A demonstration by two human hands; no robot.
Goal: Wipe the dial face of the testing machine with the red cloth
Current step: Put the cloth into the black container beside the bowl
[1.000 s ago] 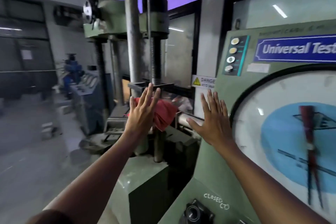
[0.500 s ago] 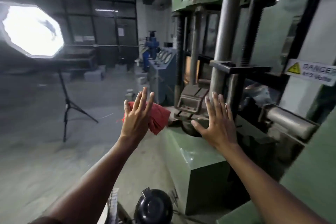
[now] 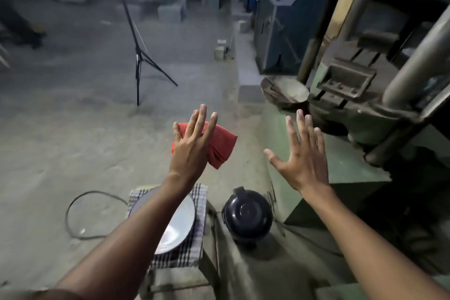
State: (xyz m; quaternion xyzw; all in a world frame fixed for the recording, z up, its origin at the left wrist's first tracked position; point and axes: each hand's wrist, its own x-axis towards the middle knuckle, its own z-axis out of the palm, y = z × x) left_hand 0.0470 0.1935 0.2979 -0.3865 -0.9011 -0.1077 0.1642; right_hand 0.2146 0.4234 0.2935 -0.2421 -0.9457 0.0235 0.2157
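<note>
My left hand is raised in the middle of the view with its fingers stretched out, and the folded red cloth is held against its palm. To its right my right hand is spread flat in the air and holds nothing. The testing machine's green base and steel column fill the right side. The dial face is out of view.
Below my hands stand a black round pot and a metal plate on a checked cloth. A black cable loops on the concrete floor. A light-stand tripod and a blue machine with gauges stand farther off.
The view has swung left and down, away from the dial face toward the floor. Both hands keep the same raised, spread pose, the cloth still at the left palm.
</note>
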